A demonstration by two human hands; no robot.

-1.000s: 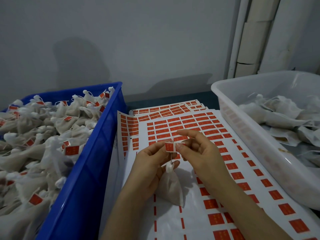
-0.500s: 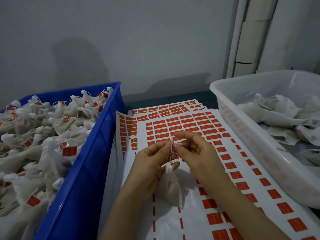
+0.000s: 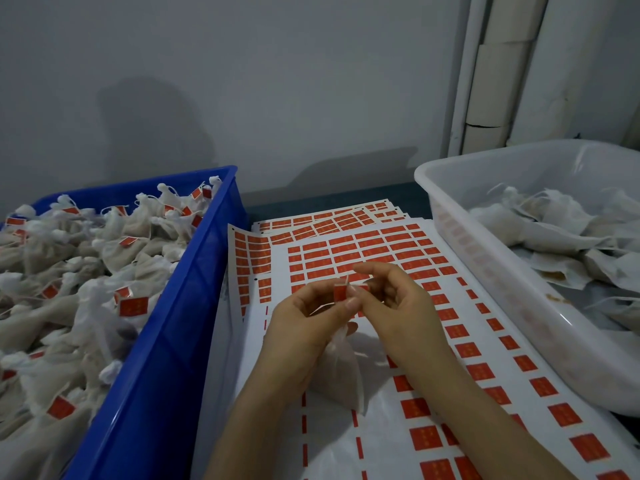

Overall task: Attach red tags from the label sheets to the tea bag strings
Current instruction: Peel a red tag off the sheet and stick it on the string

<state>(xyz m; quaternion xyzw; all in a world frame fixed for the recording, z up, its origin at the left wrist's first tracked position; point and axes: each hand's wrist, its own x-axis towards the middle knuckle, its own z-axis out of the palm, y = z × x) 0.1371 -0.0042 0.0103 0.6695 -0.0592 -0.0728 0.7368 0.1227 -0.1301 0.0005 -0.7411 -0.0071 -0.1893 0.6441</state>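
Red tag, folded and small, sits pinched between the thumb and forefinger of the left hand, just above the middle of the label sheets. The right hand meets it from the other side, fingertips curled in and nipping the tag's far edge, with a thin white string poking up between the two hands. Below the left palm hangs the pale mesh tea bag, its lower end on or just over the sheets; I cannot tell which. The sheets lie fanned across the desk, many red labels in rows, some gaps where labels are gone. Left of the sheets, touching their edge, stands a blue crate heaped with tagged bags. Right of the sheets is a white tub of untagged bags.
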